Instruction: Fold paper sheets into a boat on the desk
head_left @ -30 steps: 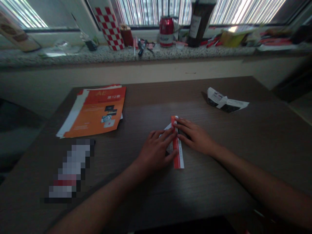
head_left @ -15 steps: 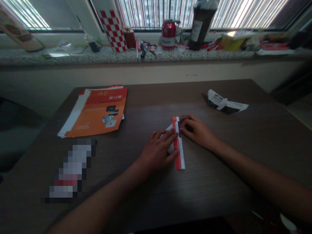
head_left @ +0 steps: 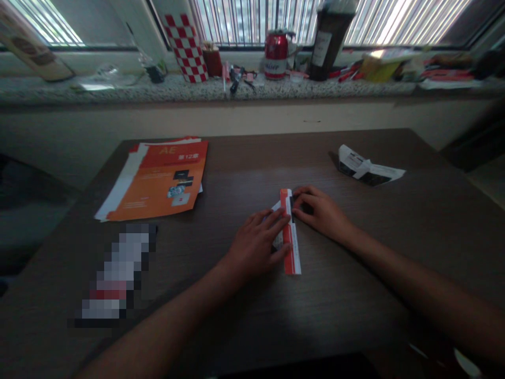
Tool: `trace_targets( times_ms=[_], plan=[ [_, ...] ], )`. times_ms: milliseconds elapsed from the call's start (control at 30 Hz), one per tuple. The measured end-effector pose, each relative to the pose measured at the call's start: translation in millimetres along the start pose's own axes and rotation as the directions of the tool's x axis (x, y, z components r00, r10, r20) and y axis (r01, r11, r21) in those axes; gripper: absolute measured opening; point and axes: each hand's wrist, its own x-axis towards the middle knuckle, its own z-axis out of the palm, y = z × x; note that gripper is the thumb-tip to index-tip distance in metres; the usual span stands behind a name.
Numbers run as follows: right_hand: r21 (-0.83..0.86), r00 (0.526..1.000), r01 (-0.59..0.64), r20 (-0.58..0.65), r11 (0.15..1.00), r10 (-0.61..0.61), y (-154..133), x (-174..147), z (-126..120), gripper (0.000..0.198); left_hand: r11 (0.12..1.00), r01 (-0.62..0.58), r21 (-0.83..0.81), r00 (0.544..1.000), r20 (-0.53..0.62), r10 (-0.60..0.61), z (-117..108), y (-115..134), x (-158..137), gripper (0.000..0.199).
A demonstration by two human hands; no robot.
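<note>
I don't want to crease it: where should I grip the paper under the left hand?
Probably pinch the paper by its near end, coming from the near side: that narrow end sticks out uncovered past the left hand, while the right hand is beside the far end.

Dim room, bright far window (head_left: 244,23).
Light shines softly on the dark table (head_left: 244,163). The folded white paper (head_left: 363,168) has a shadow on its left. The far sill (head_left: 118,93) looks blurry, and blocky squares (head_left: 118,273) hide something near left.
</note>
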Motion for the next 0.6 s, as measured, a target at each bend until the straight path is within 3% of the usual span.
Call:
trace_targets(
  times_ms=[233, 600],
  plan=[
    [-0.033, 1.0, -0.002, 0.009, 0.999, 0.002, 3.7, 5.1, 0.6, 0.005, 1.0, -0.001, -0.006, 1.0, -0.002, 0.001, -0.4, 1.3, -0.4, 0.063],
    [-0.08, 0.999, -0.049, 0.016, 0.996, 0.05, 21.4, 45.1, -5.3, 0.009, 0.999, -0.008, -0.037, 1.0, -0.006, 0.008, -2.3, 2.3, -0.4, 0.06]
  ],
)
